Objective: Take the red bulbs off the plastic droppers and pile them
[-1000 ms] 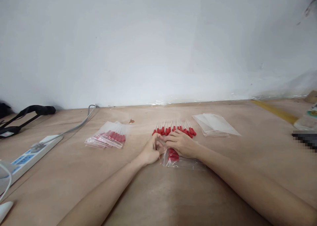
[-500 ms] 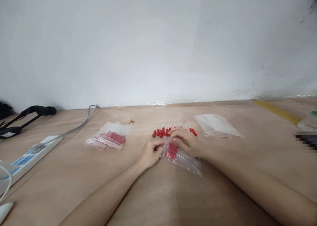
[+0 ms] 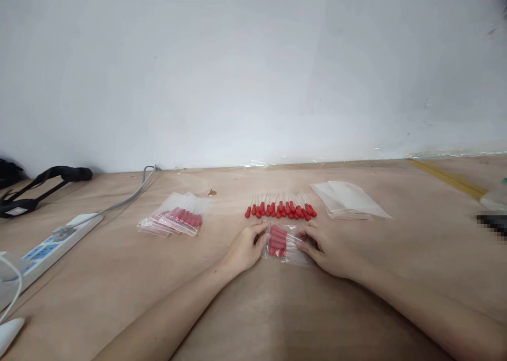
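First inspector: From the left, operator, a stack of packed bags (image 3: 172,217) lies on your worktop (image 3: 237,319). Your left hand (image 3: 242,249) pinches the left end of a clear bag (image 3: 292,250) between thumb and fingers.

Second inspector: That clear bag lies low in front of you, between your hands, its red bulbs (image 3: 278,240) toward your left. Your right hand (image 3: 330,247) touches its right part; whether it grips the film or only presses it, I cannot tell.

First inspector: And the step?

Second inspector: I judge that you are steadying the loaded bag by its ends. The next move calls for a firm left pinch and light right fingers, lest the film crumple.

First inspector: What is obscured?

Second inspector: At far left, the power strip (image 3: 43,253) runs out of frame. Your left fingers cover part of the bag's end, so its closure is unconfirmed. Film blurs the stems inside. Beyond the bag, the loose droppers (image 3: 280,208) overlap, defeating a count. Right of them, the flat bags (image 3: 348,200) overlap too. At the right edge, a dark object (image 3: 493,224) is pixelated and cut off.
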`<state>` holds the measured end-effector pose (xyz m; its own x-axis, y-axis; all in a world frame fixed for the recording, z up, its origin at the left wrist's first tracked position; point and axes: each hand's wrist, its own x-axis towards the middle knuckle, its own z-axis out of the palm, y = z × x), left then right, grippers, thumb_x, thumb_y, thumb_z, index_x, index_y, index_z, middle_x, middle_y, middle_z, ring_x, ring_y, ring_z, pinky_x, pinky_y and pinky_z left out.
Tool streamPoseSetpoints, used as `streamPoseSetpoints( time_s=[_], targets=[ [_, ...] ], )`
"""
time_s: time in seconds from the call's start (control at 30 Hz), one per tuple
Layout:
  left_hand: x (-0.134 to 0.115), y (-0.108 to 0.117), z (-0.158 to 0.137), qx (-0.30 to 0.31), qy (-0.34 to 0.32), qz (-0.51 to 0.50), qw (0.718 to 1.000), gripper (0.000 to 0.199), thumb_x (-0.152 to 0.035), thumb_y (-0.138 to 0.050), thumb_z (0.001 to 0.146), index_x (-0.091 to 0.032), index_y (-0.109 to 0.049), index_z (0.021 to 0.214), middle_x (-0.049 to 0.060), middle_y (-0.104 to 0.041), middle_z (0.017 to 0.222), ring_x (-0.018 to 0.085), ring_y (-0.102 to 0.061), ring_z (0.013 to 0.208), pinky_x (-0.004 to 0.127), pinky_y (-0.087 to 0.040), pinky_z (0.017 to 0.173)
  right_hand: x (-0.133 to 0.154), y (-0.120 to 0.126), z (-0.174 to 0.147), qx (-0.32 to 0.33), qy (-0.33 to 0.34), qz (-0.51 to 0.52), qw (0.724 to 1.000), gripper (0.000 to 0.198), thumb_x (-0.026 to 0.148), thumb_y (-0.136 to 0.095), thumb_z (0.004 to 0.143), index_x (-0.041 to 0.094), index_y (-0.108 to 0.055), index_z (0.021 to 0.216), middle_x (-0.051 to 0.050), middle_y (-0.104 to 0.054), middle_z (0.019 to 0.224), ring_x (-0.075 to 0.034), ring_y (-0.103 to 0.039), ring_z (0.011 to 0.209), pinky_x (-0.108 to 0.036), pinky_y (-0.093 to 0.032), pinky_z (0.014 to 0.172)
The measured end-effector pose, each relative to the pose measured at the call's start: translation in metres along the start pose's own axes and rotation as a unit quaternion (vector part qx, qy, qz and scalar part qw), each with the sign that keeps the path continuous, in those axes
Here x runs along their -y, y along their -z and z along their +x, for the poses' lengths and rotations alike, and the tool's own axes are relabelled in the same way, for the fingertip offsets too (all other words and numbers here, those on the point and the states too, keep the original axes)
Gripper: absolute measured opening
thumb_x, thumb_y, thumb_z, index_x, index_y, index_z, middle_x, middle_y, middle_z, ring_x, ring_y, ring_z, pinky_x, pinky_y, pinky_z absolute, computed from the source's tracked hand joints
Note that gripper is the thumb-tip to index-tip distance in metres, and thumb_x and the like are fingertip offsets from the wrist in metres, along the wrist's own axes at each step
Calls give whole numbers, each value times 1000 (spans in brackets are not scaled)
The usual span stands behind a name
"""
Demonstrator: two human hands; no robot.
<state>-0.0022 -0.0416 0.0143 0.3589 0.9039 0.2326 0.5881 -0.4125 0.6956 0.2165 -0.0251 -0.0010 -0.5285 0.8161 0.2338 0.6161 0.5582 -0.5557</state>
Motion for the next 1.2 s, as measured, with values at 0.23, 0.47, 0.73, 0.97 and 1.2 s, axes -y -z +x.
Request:
streamPoseSetpoints(
  time_s=[0.23,0.47,0.73,0.97,1.2],
  targets=[
    [3,-3,1,33,44,-62,997,24,-29,-51,81,-15,-57,100,3,-61,85,12,-54,68,23,-43,63,-7,0,4,33,23,16,999,15,29,-44,84,19,-54,87,-5,-58,89,-18,-53,81,-31,-43,71],
    [8,-7,-2,2,25,-36,999,19,-28,-50,82,-18,-53,97,1,-59,77,11,-53,65,22,-42,60,-5,-3,3,4,35,10,999,15,30,-45,85,20,-56,87,-4,-58,87,-17,-52,81,-31,-41,72],
    [7,-2,-2,8,6,-52,999,20,-21,-47,83,-19,-54,101,4,-62,94,16,-58,84,26,-46,76,1,1,0,-46,57,-31,997,22,33,-42,87,20,-59,88,-6,-60,88,-17,-54,82,-32,-42,73],
    [12,-5,0,8,3,-88,996,18,-20,-48,82,-17,-58,96,4,-64,91,15,-59,82,26,-47,75,5,5,-2,-54,61,-57,995,19,31,-45,86,20,-60,87,-5,-60,87,-16,-55,80,-30,-44,72],
    [19,56,5,70,86,-67,992,20,-27,-56,76,-17,-61,93,5,-66,88,16,-62,81,28,-48,73,4,9,-4,-54,45,-79,994,21,33,-45,86,21,-61,91,-6,-60,89,-16,-56,79,-31,-45,72]
  ],
)
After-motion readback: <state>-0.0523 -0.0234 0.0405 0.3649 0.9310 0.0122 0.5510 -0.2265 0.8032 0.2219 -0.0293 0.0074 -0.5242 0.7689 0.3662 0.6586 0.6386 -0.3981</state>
